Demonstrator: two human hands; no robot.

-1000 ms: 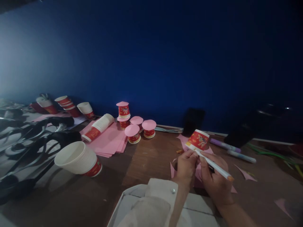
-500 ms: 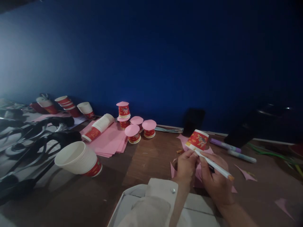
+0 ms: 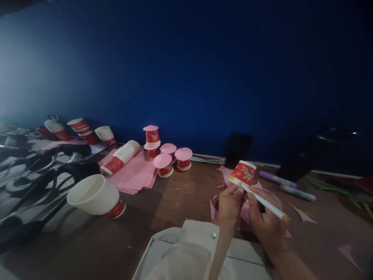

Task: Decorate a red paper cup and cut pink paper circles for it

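A red paper cup (image 3: 243, 172) with a gold pattern is tilted upside down on the right of the table. Closed at its lower rim, the fingers of my left hand (image 3: 229, 207) appear to pinch the edge; their exact grip is partly hidden. My right hand (image 3: 266, 219) is wrapped around a white marker (image 3: 269, 204) with an orange end. The marker's tip meets the cup's rim beside my left fingertips. Cut pink paper scraps (image 3: 214, 210) lie beneath and around both hands.
Several upside-down cups topped with pink paper discs (image 3: 183, 153) stand near the wall. Left of them are pink sheets (image 3: 140, 175), a lying cup stack (image 3: 122, 156), a larger stack (image 3: 99, 196) and black cables (image 3: 43, 175). A purple marker (image 3: 276, 179) lies right.
The marker and my right hand have shifted very slightly to the right and down. The cup has tilted a touch; my left hand stays nearly in place.
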